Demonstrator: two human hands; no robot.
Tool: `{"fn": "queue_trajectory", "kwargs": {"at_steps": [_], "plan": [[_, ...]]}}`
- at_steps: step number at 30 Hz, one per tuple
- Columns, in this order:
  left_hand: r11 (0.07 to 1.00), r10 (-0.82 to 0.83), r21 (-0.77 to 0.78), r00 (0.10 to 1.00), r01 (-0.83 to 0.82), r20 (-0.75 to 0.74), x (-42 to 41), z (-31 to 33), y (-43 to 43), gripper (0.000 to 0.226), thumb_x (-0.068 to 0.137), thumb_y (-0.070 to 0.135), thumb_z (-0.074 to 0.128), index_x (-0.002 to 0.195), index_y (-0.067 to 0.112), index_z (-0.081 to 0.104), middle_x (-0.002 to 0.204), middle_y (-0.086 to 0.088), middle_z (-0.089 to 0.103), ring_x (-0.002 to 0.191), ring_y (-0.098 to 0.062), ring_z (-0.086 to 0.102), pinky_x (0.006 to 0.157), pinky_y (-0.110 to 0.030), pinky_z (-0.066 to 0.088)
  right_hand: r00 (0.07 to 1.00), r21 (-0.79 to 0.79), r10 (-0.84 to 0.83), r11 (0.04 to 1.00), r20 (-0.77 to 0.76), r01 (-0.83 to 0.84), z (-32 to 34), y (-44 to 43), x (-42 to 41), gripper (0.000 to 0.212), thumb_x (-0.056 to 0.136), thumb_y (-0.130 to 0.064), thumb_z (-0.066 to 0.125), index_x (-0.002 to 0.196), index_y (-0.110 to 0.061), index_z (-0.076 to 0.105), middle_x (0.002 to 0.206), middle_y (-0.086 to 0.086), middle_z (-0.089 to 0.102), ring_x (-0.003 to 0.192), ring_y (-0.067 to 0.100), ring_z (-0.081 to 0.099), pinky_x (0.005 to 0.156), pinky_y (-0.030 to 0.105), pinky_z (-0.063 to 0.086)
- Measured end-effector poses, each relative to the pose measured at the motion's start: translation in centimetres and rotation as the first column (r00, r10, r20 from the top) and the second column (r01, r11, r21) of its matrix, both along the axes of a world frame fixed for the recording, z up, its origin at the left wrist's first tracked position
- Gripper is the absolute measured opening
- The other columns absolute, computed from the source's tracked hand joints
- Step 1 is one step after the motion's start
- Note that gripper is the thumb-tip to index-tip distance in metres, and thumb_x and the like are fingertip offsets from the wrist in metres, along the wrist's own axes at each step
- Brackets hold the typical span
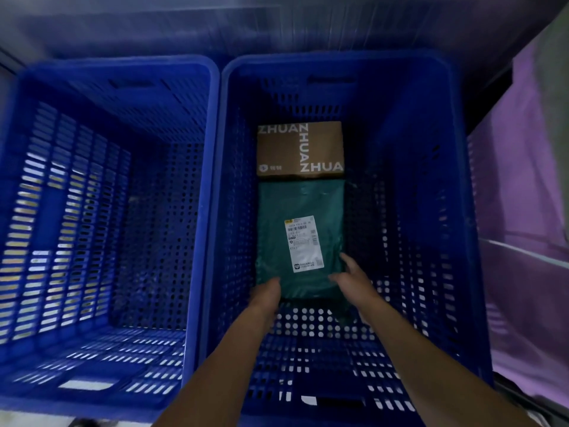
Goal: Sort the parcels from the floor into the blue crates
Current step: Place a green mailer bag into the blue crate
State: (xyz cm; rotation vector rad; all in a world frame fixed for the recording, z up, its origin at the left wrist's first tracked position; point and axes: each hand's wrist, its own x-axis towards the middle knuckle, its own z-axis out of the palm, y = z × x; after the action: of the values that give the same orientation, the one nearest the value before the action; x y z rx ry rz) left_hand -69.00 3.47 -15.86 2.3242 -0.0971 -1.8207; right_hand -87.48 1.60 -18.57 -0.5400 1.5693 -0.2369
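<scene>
Two deep blue crates stand side by side: the left crate (209, 124) and the right crate (455, 211). In the right crate a brown cardboard box (286, 149) printed ZHUAN lies at the far end. A green mailer parcel (277, 217) with a white label lies just in front of it. Both my arms reach down into this crate. My left hand (266, 298) holds the parcel's near left corner, its fingers hidden. My right hand (351, 278) rests on the near right edge with fingers stretched out.
The left crate holds nothing that I can see. A purple cloth-like surface (523, 211) runs along the right side of the right crate. A dim wall (277, 26) rises behind both crates.
</scene>
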Motion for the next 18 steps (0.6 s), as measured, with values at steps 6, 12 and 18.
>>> {"fn": "queue_trajectory", "kwargs": {"at_steps": [6, 12, 18], "plan": [[1.0, -0.015, -0.012, 1.0, 0.014, -0.01, -0.5, -1.5, 0.1, 0.022, 0.102, 0.033, 0.048, 0.119, 0.02, 0.049, 0.098, 0.001, 0.055, 0.093, -0.021, 0.057, 0.077, -0.03, 0.049, 1.0, 0.065, 0.007, 0.998, 0.019, -0.009, -1.2, -0.7, -1.4, 0.074, 0.098, -0.015, 0.058, 0.16, -0.026, 0.019, 0.162, 0.0, 0.03, 0.142, 0.025, 0.038, 0.103, 0.036, 0.037], [0.998, -0.066, -0.023, 0.998, 0.067, 0.017, -0.7, -2.1, -0.1, 0.022, 0.101, 0.033, 0.046, 0.114, 0.016, 0.053, 0.101, 0.0, 0.059, 0.109, -0.028, 0.06, 0.1, -0.041, 0.051, 0.933, 0.135, 0.327, 0.942, -0.15, -0.308, -2.3, -0.3, -1.0, 0.063, 0.098, -0.037, 0.06, 0.151, -0.011, 0.038, 0.147, 0.008, 0.05, 0.128, 0.027, 0.052, 0.107, 0.035, 0.043], [1.0, 0.004, 0.012, 1.0, -0.005, 0.009, -0.2, -3.6, -0.4, 0.068, 0.093, 0.044, 0.05, 0.148, 0.008, 0.036, 0.132, -0.009, 0.053, 0.112, -0.031, 0.059, 0.087, -0.039, 0.054, 0.707, 0.053, 0.564, 0.796, -0.427, -0.603, -2.4, -2.1, -1.0, 0.032, 0.103, -0.031, 0.047, 0.128, -0.012, 0.054, 0.116, 0.009, 0.064, 0.091, 0.023, 0.06, 0.079, 0.032, 0.051]]}}
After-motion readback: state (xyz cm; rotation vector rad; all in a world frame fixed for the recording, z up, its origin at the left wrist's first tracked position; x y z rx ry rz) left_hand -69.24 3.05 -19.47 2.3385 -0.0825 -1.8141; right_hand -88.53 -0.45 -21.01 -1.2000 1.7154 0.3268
